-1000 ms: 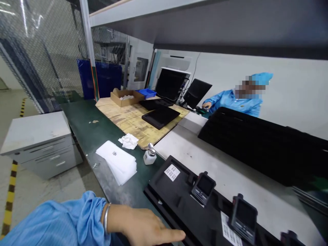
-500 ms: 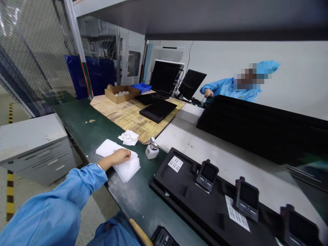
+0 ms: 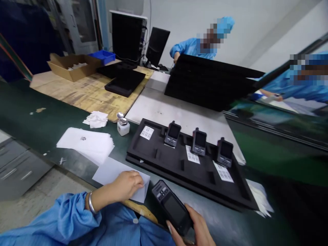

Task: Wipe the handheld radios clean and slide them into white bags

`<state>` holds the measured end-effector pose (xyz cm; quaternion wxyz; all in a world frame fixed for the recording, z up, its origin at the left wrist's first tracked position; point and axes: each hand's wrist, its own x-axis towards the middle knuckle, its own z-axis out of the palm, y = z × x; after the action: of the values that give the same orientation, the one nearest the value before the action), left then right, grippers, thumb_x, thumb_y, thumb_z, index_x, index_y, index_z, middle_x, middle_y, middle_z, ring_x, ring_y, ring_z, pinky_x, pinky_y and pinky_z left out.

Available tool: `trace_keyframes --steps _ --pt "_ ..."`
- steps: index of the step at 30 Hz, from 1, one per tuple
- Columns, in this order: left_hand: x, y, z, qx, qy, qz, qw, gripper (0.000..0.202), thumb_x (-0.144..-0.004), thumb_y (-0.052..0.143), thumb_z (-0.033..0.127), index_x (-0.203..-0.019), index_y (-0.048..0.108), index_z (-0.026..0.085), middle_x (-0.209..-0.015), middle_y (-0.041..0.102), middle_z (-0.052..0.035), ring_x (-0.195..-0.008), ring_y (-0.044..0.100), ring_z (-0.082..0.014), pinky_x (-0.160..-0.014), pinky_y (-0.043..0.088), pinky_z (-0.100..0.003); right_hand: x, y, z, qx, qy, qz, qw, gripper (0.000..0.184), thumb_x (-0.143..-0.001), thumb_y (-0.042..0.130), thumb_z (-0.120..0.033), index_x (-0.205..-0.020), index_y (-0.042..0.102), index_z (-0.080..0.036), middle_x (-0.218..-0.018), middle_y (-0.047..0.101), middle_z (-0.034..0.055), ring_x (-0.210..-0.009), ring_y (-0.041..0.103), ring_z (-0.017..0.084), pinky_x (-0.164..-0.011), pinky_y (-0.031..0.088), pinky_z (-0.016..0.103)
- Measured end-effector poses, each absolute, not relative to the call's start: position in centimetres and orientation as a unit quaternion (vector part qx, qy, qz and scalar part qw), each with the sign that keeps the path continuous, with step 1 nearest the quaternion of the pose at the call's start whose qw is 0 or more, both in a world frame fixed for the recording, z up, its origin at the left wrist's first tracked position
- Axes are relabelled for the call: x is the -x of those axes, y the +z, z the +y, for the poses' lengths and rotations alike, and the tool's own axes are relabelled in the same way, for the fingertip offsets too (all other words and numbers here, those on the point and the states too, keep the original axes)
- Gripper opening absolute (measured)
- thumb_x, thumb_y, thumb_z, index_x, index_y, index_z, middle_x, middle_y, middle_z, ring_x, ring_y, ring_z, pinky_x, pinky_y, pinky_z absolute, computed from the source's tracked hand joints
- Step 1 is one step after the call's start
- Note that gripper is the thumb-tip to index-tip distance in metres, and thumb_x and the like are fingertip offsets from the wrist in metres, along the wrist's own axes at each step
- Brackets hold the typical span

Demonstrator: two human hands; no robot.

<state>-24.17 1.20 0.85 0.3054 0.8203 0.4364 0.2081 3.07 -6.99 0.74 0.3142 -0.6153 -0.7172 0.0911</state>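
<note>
My left hand (image 3: 125, 186) rests curled on a single white sheet (image 3: 112, 172) at the near edge of the green bench, fingers pinching it. My right hand (image 3: 197, 229) grips a black handheld device (image 3: 172, 206) with a dark screen, low in view. Just beyond them lies a black foam tray (image 3: 164, 160) in which three similar devices (image 3: 199, 141) stand upright, with white labels lying between them. A stack of white sheets (image 3: 87, 143) lies to the left.
A small white dispenser bottle (image 3: 123, 125) and crumpled wipes (image 3: 96, 119) sit by a wooden board (image 3: 84, 92) with a cardboard box (image 3: 69, 65). A pile of black trays (image 3: 210, 82) stands behind. Two people in blue coats work across the bench.
My left hand has drawn one sheet from the stack back to the bench's near edge. My view has swung right and down; my right hand with the device has come into sight.
</note>
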Motion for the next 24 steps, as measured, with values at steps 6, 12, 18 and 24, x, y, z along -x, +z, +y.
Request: trace_keyframes --steps 6,12,18,24 --pt "21.7 0.5 1.2 -0.800 0.262 0.421 0.336 0.025 -0.098 0.045 0.030 -0.087 0.064 0.018 -0.080 0.061 -0.0041 -0.076 0.057 -0.0161 -0.071 0.045 -0.026 -4.0 -0.8 -7.0 0.542 0.070 -0.771 0.328 0.055 -0.088 0.064 -0.040 -0.133 0.045 -0.014 -0.108 0.063 0.0152 -0.095 0.066 0.028 -0.075 0.059 0.037" --pt "22.5 -0.3 1.3 -0.579 0.377 0.450 0.566 0.030 -0.087 0.063 0.047 -0.087 0.063 0.017 -0.074 0.059 -0.0006 -0.067 0.053 -0.0131 -0.064 0.041 -0.024 -4.8 -0.6 -6.5 0.479 0.157 -0.821 0.270 0.057 -0.087 0.064 -0.040 -0.135 0.045 -0.016 -0.114 0.062 0.0150 -0.099 0.066 0.027 -0.078 0.059 0.036" --pt "23.2 -1.0 3.1 -0.454 0.431 0.443 0.642 0.056 -0.090 0.037 0.070 -0.083 0.053 0.017 -0.060 0.056 0.0003 -0.045 0.046 -0.0099 -0.043 0.034 -0.021 -3.2 -0.3 -3.5 0.436 0.219 -0.838 0.243 0.059 -0.084 0.067 -0.037 -0.135 0.043 -0.019 -0.119 0.060 0.0144 -0.104 0.063 0.028 -0.084 0.057 0.039" --pt "24.9 -0.9 3.7 -0.417 0.470 0.427 0.651 0.062 -0.092 0.023 0.071 -0.086 0.053 0.017 -0.056 0.049 0.0022 -0.041 0.043 -0.0105 -0.039 0.033 -0.021 -0.4 0.1 -1.9 0.450 0.265 -0.821 0.232 0.057 -0.082 0.069 -0.034 -0.132 0.045 -0.021 -0.118 0.060 0.0132 -0.105 0.062 0.028 -0.087 0.054 0.041"
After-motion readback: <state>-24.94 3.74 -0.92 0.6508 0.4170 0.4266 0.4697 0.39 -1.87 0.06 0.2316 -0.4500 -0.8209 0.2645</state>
